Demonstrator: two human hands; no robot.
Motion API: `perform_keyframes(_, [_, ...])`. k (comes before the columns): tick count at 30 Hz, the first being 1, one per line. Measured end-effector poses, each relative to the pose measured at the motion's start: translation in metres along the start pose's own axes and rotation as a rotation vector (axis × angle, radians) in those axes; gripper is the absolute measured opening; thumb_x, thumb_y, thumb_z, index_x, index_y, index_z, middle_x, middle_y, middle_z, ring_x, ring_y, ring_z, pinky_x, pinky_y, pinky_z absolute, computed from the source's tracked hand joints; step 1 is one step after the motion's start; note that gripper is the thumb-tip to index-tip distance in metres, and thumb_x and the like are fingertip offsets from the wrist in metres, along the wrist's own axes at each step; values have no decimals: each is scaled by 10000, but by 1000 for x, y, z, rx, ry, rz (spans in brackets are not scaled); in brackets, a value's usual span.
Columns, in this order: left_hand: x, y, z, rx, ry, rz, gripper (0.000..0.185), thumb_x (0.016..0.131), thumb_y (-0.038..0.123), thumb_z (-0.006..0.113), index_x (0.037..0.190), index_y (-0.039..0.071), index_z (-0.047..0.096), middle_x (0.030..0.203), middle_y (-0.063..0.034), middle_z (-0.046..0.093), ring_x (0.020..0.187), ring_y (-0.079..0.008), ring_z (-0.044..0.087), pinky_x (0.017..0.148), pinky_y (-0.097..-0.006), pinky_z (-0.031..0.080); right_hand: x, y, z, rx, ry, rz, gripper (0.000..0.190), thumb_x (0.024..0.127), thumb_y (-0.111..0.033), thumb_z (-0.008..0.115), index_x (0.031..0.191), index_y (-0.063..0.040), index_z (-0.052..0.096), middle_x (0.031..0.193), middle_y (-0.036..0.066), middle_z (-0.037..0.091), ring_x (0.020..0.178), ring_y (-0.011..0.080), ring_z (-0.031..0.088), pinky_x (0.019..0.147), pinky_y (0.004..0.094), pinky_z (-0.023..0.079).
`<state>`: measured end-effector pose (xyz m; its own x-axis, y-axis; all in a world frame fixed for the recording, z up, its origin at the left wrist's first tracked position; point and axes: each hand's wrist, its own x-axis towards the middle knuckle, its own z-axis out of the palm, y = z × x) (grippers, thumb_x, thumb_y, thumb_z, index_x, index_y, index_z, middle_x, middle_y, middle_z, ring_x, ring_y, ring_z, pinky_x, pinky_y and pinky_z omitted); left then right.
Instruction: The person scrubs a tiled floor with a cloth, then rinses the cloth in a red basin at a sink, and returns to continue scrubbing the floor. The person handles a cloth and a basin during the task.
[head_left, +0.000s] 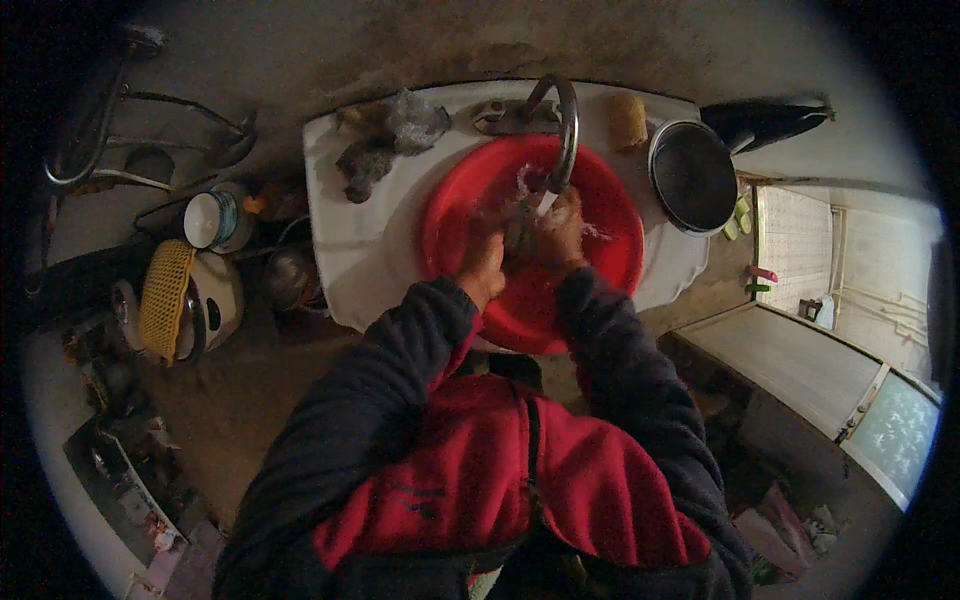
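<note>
Both hands are inside a red plastic basin (517, 319) set in a white sink (360, 255). A curved metal faucet (570, 135) arches over the basin, its spout just above my right hand (564, 232). Water splashes around that hand. To its left is my left hand (484, 262), thumb up and fingers curled inward. Between the two hands lies something dark and greenish (519, 232), too blurred to name. Shadow and splashing hide most fingers, so I cannot tell whether either hand grips it.
On the sink's rim are a crumpled clear plastic bag (416, 124), dark scouring pads (364, 169) and a yellowish sponge or loofah (628, 120). A dark pan (694, 176) rests at the right. Stacked bowls (210, 220) and a yellow mesh basket (169, 300) stand at the left.
</note>
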<state>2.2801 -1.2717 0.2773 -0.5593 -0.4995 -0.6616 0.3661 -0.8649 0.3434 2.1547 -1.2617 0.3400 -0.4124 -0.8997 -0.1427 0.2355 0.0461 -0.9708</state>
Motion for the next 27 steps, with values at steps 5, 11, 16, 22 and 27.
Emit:
perform_keyframes(5, [-29, 36, 35, 303, 218, -238, 462, 951, 525, 475, 1284, 212, 546, 1219, -24, 602, 1037, -238, 613, 752, -463, 571, 16, -4, -24, -806, -74, 120, 203, 944, -207, 505, 1003, -70, 643, 971, 114, 645, 853, 226, 603, 738, 373, 485])
perform_keyframes(11, [30, 16, -60, -434, -647, -372, 513, 940, 545, 485, 1293, 179, 548, 1229, -26, 598, 1083, -231, 583, 861, -454, 524, -41, 54, 10, -627, -144, -265, 160, 901, -178, 590, 959, -39, 641, 989, 126, 630, 889, 208, 599, 717, 347, 486])
perform_keyframes(16, [-21, 17, 33, 80, 131, -93, 519, 962, 524, 457, 1301, 141, 546, 1262, -49, 592, 1140, -241, 568, 938, -431, 499, -19, 21, -6, 182, 88, 88, 292, 982, -229, 530, 1184, -19, 505, 1027, 80, 611, 891, 178, 590, 767, 331, 497])
perform_keyframes(22, [-41, 40, 54, -26, -63, 132, 433, 939, 450, 486, 1165, 106, 620, 1107, -33, 649, 966, -198, 626, 878, -336, 503, -42, -21, 7, -496, -204, -179, 542, 917, -292, 636, 1376, -78, 444, 1207, 137, 565, 1085, 308, 556, 964, 375, 434])
perform_keyframes(27, [-35, 30, 62, 236, 62, 187, 394, 967, 387, 418, 1112, 98, 644, 1053, -44, 659, 954, -189, 627, 860, -326, 498, -41, -9, 8, -411, -2, -86, 467, 866, -253, 665, 1267, -61, 522, 1163, 172, 563, 1066, 359, 533, 965, 432, 415])
